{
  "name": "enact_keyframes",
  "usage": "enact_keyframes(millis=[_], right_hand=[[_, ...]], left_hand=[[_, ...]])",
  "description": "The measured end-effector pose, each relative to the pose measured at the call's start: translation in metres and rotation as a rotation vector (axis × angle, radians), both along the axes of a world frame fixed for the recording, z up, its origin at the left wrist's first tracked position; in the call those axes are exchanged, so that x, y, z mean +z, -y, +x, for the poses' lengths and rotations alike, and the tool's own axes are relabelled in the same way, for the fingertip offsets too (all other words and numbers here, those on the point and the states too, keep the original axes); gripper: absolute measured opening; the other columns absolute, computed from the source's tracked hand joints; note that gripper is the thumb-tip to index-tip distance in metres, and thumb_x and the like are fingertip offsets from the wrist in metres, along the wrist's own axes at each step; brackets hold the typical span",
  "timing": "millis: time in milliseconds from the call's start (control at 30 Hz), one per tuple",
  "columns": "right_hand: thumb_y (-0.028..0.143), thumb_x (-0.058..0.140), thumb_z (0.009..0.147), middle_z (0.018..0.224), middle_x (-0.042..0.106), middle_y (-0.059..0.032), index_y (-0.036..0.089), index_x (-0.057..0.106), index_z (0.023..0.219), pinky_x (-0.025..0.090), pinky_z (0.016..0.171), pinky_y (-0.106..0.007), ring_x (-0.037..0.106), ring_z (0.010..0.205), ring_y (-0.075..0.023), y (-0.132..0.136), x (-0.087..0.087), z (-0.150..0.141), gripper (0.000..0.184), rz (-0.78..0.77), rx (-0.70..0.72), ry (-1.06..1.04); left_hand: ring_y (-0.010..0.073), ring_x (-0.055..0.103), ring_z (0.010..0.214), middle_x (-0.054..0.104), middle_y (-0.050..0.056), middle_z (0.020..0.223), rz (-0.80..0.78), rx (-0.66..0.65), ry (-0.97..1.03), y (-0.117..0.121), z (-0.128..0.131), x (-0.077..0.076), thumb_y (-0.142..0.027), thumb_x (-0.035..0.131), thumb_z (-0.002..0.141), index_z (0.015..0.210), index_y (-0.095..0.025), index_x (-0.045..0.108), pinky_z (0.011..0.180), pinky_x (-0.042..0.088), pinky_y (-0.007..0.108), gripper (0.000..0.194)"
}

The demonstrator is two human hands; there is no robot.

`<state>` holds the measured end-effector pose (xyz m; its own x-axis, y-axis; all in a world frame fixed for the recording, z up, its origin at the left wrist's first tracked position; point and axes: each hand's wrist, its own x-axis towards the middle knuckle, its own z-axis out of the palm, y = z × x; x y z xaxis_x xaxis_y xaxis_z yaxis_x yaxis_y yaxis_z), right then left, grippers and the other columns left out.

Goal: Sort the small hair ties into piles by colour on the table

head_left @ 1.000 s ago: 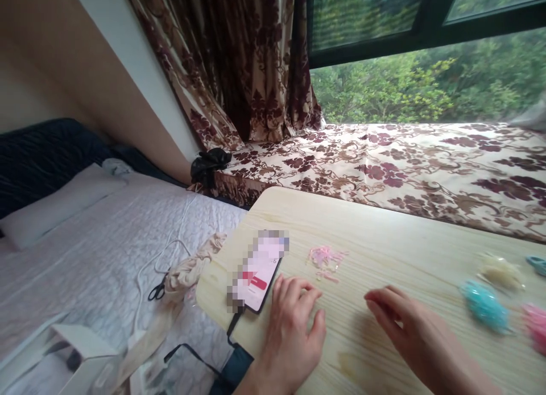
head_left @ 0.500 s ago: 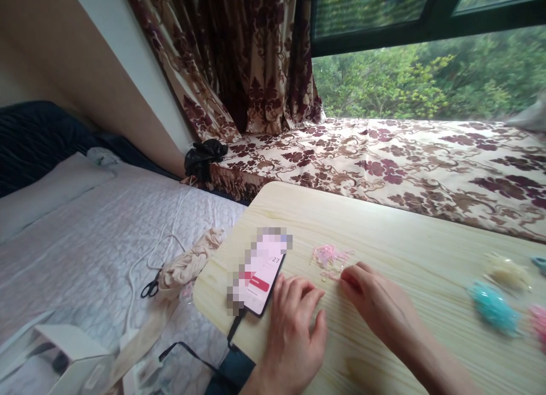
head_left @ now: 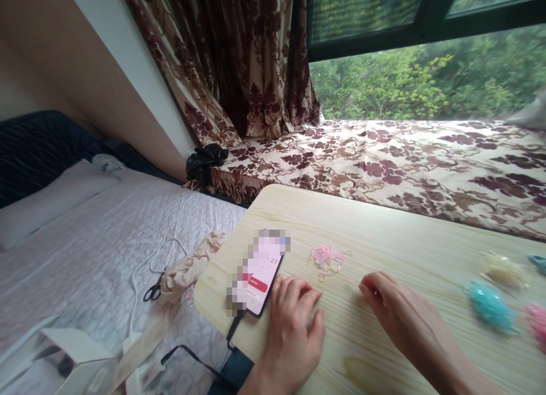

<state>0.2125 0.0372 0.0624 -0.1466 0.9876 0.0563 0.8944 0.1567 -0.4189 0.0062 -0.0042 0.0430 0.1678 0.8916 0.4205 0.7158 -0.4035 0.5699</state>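
Observation:
My left hand (head_left: 294, 321) lies flat on the pale wooden table (head_left: 384, 224), fingers stretched out, its fingertips beside the lower end of a phone (head_left: 260, 273) with a lit screen. My right hand (head_left: 398, 315) rests on the table to the right, fingers curled together in a pinch; what they hold, if anything, is too small to make out. A small pile of pink rubber bands (head_left: 326, 257) lies just beyond and between the two hands, touched by neither.
A teal pile (head_left: 488, 307), a cream pile (head_left: 503, 270) and another pink pile (head_left: 538, 321) of bands sit at the table's right. The phone's black cable hangs off the near edge. On the bed to the left lie scissors (head_left: 152, 292), a beige cloth (head_left: 190, 267) and a white box (head_left: 77, 361).
My right hand reached left to the pink pile half a second ago and has now drawn back to the right with fingers pinched. My left hand has stayed put.

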Motion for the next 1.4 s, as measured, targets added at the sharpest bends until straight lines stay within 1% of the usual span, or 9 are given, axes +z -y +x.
enact_keyframes(millis=[133,267,400,533,800,1000,1133,1267,1400], right_hand=[[0.039,0.037,0.091,0.079,0.069,-0.0039,0.026,0.059,0.078,0.038,0.055,-0.031,0.065,0.065,-0.0214,-0.008,-0.007,0.001,0.028,0.03,-0.023,-0.021],[0.038,0.036,0.092,0.086,0.071,-0.004,0.026,0.064,0.093,0.043,0.058,-0.031,0.068,0.068,-0.0204,-0.002,-0.017,-0.001,0.029,0.066,-0.009,-0.066],[0.037,0.037,0.095,0.092,0.071,-0.0043,0.027,0.065,0.093,0.049,0.063,-0.029,0.07,0.075,-0.0191,0.009,-0.028,-0.003,0.03,0.092,0.033,-0.108],[0.034,0.037,0.093,0.087,0.069,-0.0054,0.026,0.064,0.088,0.05,0.067,-0.031,0.069,0.077,-0.0206,0.01,-0.033,-0.007,0.029,0.12,0.031,-0.133],[0.031,0.038,0.091,0.08,0.068,-0.0058,0.025,0.062,0.08,0.05,0.069,-0.032,0.067,0.074,-0.0206,0.014,-0.025,-0.015,0.027,0.192,-0.016,-0.195],[0.027,0.042,0.088,0.079,0.07,-0.0026,0.027,0.061,0.074,0.048,0.061,-0.027,0.067,0.068,-0.0171,0.016,-0.018,-0.014,0.024,0.165,-0.049,-0.185],[0.026,0.043,0.087,0.077,0.069,-0.0016,0.026,0.064,0.081,0.045,0.056,-0.026,0.065,0.061,-0.0157,0.004,-0.011,-0.019,0.022,0.109,-0.047,-0.132],[0.028,0.041,0.092,0.085,0.07,-0.0025,0.026,0.065,0.087,0.043,0.058,-0.027,0.063,0.063,-0.0151,-0.013,-0.005,-0.029,0.024,0.086,-0.011,-0.078],[0.024,0.042,0.088,0.086,0.069,-0.0043,0.024,0.064,0.082,0.041,0.058,-0.028,0.06,0.063,-0.016,-0.024,-0.001,-0.033,0.023,0.072,0.015,-0.023]], left_hand=[[0.0234,0.056,0.1,0.061,0.005,0.102,-0.004,-0.002,0.006,0.0,0.001,-0.002,-0.008,0.051,0.087,0.105,-0.022,0.062,0.104,0.041,0.055,0.025],[0.0229,0.056,0.098,0.061,0.004,0.1,0.002,-0.005,0.014,0.0,0.0,-0.006,-0.008,0.051,0.086,0.102,-0.023,0.062,0.104,0.041,0.054,0.025],[0.023,0.056,0.098,0.062,0.004,0.1,0.012,0.009,0.017,-0.002,0.0,-0.01,-0.008,0.053,0.085,0.099,-0.023,0.063,0.098,0.045,0.05,0.023],[0.0231,0.056,0.098,0.062,0.004,0.1,0.04,0.028,0.007,-0.003,0.001,-0.01,-0.008,0.054,0.083,0.1,-0.023,0.065,0.096,0.048,0.047,0.025],[0.0231,0.06,0.094,0.064,0.005,0.095,0.122,0.063,-0.009,-0.003,0.003,-0.009,-0.005,0.054,0.08,0.093,-0.023,0.068,0.089,0.051,0.043,0.026],[0.0228,0.063,0.09,0.066,0.004,0.092,0.195,0.073,0.076,-0.008,0.005,-0.023,-0.004,0.053,0.076,0.094,-0.024,0.068,0.093,0.049,0.043,0.031],[0.0235,0.064,0.089,0.066,0.004,0.09,0.226,0.059,0.142,-0.009,0.007,-0.029,-0.007,0.051,0.077,0.096,-0.025,0.068,0.1,0.045,0.048,0.031],[0.0248,0.066,0.091,0.067,0.004,0.092,0.193,0.03,0.12,-0.008,0.004,-0.024,-0.007,0.05,0.075,0.1,-0.026,0.064,0.104,0.043,0.053,0.035],[0.0253,0.067,0.096,0.068,0.004,0.095,0.157,0.023,0.061,-0.007,0.002,-0.022,-0.006,0.052,0.074,0.103,-0.027,0.062,0.106,0.043,0.052,0.038]])
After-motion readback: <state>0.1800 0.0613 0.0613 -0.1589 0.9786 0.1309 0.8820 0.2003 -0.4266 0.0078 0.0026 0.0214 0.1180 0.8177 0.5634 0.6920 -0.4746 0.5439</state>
